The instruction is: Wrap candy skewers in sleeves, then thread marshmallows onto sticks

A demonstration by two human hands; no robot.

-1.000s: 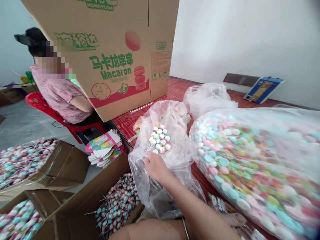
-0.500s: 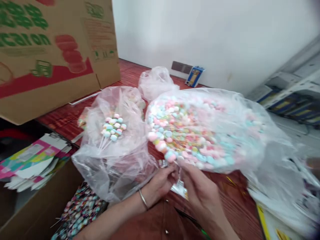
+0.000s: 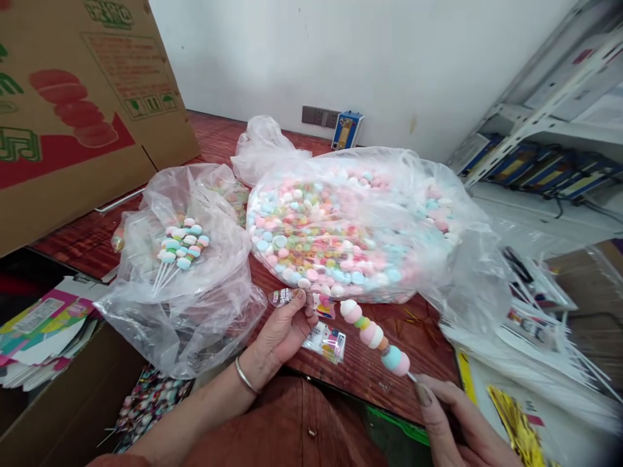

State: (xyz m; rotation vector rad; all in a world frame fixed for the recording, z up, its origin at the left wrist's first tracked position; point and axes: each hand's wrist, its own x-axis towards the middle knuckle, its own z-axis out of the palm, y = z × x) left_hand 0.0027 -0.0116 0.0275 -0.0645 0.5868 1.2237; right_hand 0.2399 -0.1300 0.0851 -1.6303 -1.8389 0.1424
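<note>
My right hand (image 3: 457,421) pinches the stick end of a candy skewer (image 3: 374,337) strung with white, pink, green, orange and blue pieces; the skewer points up and left over the red wooden table (image 3: 370,363). My left hand (image 3: 282,331), with a bracelet on its wrist, pinches a small clear printed wrapper (image 3: 285,296) near the skewer's tip. More small wrappers (image 3: 327,340) lie on the table between my hands. Just behind them lies a large clear bag of loose pastel candies (image 3: 341,227).
A smaller clear bag (image 3: 180,279) at the left holds several finished skewers (image 3: 180,243). A big "Macaron" carton (image 3: 73,110) stands at the far left. Open boxes of wrapped skewers (image 3: 146,402) and flat printed cartons (image 3: 43,324) sit below left. Packaging sheets (image 3: 530,363) pile at the right.
My view has swung right. My left hand left the smaller bag and came to the wrappers. My right hand now holds a candy skewer drawn out toward the lower right.
</note>
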